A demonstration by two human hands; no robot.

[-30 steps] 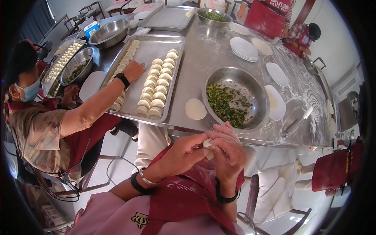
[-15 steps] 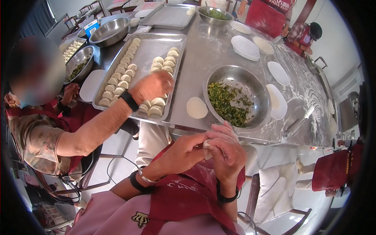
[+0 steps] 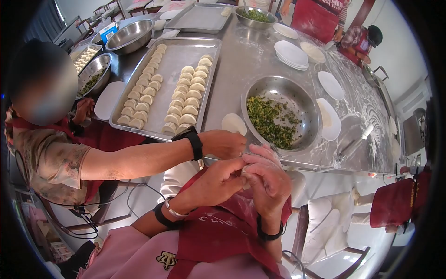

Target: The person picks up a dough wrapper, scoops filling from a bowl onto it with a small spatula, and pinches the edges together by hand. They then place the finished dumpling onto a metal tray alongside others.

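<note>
My left hand [image 3: 217, 180] and my right hand [image 3: 269, 174] meet in front of my apron, below the table's edge. Between their closed fingers is a pale dumpling [image 3: 245, 176], mostly covered by the fingertips. A co-worker's hand [image 3: 224, 143] reaches in from the left, just above my left hand, near a round dough wrapper [image 3: 233, 123] on the table. Close beyond my hands stands a steel bowl [image 3: 309, 109] with chopped green filling [image 3: 269, 118] inside.
A metal tray [image 3: 162, 60] with rows of dumplings [image 3: 188, 100] lies at the left. White plates [image 3: 291, 55] and a floury rolling pin or similar tool [image 3: 357, 142] are on the right. A cushioned chair [image 3: 325, 230] stands at my right. The co-worker's arm [image 3: 134, 162] crosses in front.
The co-worker's hand has moved from over the dumpling tray rightward and down to beside the wrapper and my hands. My hands stay in nearly the same place, fingers pressed together.
</note>
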